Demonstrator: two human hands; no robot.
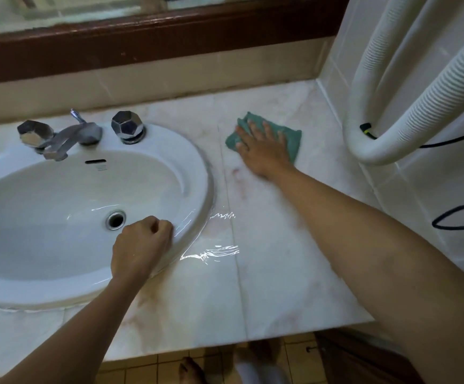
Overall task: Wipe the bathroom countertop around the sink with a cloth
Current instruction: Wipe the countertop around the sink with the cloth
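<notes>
A folded green cloth [291, 138] lies on the pale marble countertop [275, 245], to the right of the white oval sink [194, 173]. My right hand [261, 151] presses flat on the cloth with straight, spread fingers. My left hand [140, 246] rests on the sink's near right rim with its fingers curled and nothing visible in it. A wet sheen shows on the countertop just right of that rim.
A chrome tap [70, 138] with two faceted knobs, the left knob [35, 133] and the right knob [128, 126], stands at the back of the sink. A white ribbed hose [408, 126] and black cables [455, 220] hang along the tiled wall on the right. A mirror with a dark wooden frame [153, 37] runs behind.
</notes>
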